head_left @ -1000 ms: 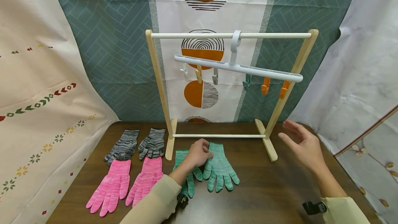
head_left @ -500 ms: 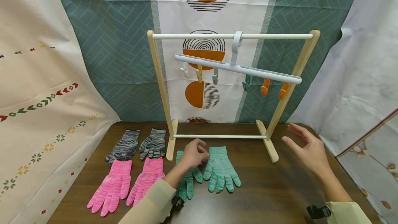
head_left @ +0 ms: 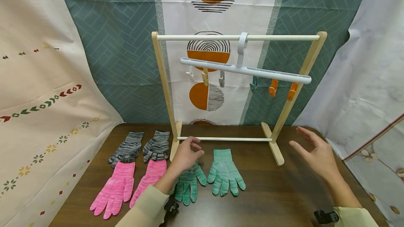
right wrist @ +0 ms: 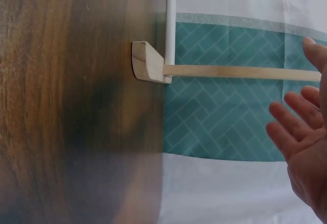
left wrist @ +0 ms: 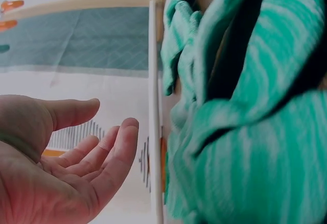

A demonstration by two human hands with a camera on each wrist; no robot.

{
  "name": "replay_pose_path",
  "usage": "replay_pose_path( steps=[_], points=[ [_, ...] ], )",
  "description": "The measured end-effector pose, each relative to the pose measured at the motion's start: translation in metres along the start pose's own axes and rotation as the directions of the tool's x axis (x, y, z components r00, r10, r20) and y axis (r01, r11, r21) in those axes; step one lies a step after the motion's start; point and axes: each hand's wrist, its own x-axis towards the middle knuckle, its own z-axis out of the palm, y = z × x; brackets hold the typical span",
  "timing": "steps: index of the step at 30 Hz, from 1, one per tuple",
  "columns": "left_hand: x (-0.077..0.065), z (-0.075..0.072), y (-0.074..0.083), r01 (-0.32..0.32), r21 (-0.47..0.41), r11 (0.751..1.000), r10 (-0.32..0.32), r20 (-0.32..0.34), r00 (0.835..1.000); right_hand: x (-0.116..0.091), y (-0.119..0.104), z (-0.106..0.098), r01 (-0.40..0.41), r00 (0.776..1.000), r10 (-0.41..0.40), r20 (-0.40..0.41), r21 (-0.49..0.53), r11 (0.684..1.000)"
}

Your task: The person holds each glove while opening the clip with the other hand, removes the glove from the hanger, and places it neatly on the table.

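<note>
My left hand (head_left: 187,155) hovers over the left green knit glove (head_left: 188,186) and covers its cuff in the head view. Its fingers are loosely bent with nothing between them, and the left wrist view shows thumb and fingertips apart, with the green glove (left wrist: 265,157) close by. A second green glove (head_left: 224,174) lies flat to the right, fingers toward me. My right hand (head_left: 317,153) is held up beside the rack's right foot, thumb and fingers spread and holding nothing; the right wrist view shows the same relaxed hand (right wrist: 306,137).
A wooden rack (head_left: 164,83) stands at the back of the table (head_left: 262,199). From its top bar hangs a tilted pale hanger (head_left: 246,70) with several coloured clips, among them an orange clip (head_left: 273,88). Pink gloves (head_left: 115,188) and grey striped gloves (head_left: 127,148) lie at left.
My left hand has drawn left, away from the right green glove, to above the left one. The right hand has barely moved. The view has shifted slightly.
</note>
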Motion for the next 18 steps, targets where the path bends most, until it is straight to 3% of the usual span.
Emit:
replay_pose_path(
  steps=[7,18],
  points=[
    [-0.006,-0.016,-0.001,-0.017,0.066,0.998,0.023,-0.086,0.996,0.001,0.005,-0.003,0.012,0.999,-0.010,0.033,-0.071,0.997],
    [-0.017,-0.050,-0.006,0.025,0.197,0.980,0.015,-0.200,0.980,0.004,0.010,-0.006,0.009,0.992,0.004,0.127,-0.103,0.995]
  ],
)
